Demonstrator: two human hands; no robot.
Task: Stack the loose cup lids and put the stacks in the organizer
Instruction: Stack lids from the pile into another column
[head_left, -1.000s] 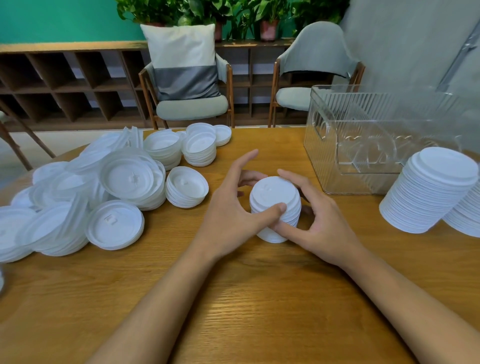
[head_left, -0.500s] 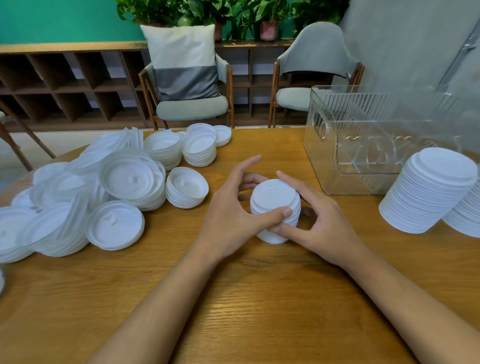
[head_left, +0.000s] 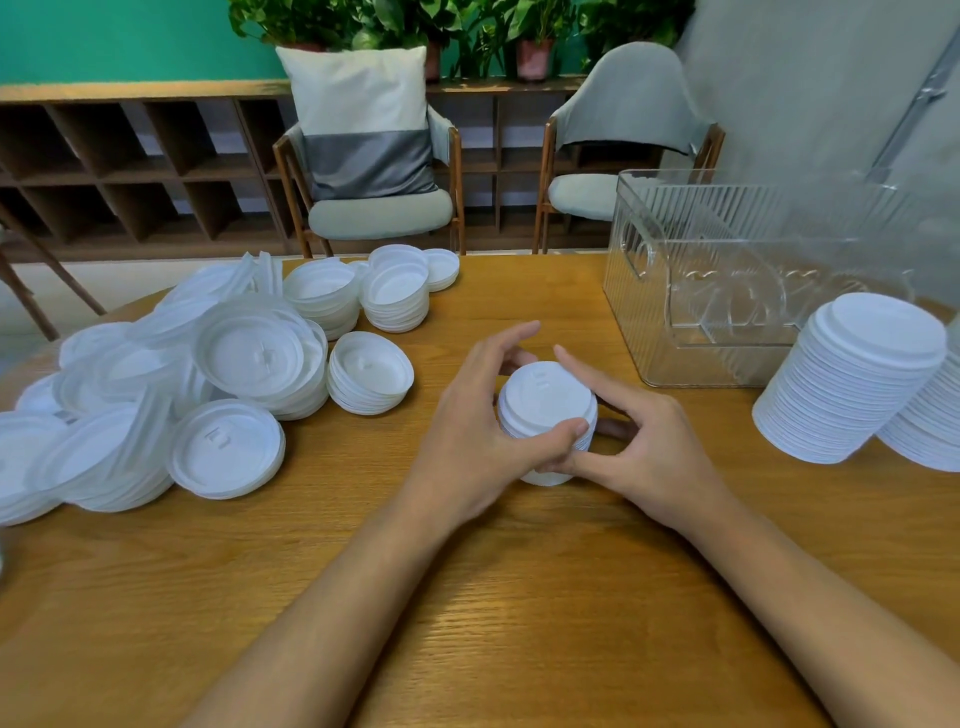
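A short stack of white cup lids (head_left: 545, 400) stands on the wooden table (head_left: 467, 597) in the middle. My left hand (head_left: 478, 436) curls round its left side, thumb on the near rim. My right hand (head_left: 639, 441) grips its right side with thumb and fingers. A heap of loose white lids (head_left: 156, 395) lies at the left, with short stacks (head_left: 369, 379) beside it. The clear plastic organizer (head_left: 727, 291) stands at the back right. Two tall lid stacks (head_left: 852, 384) lean at the right edge.
Small lid stacks (head_left: 395, 296) sit near the table's far edge. Behind the table are two chairs (head_left: 374, 208), one with a cushion, and a wooden shelf unit (head_left: 130, 166) with plants on top.
Both hands stay on the lid stack. The fingers have shifted slightly round it; the stack sits in the same place.
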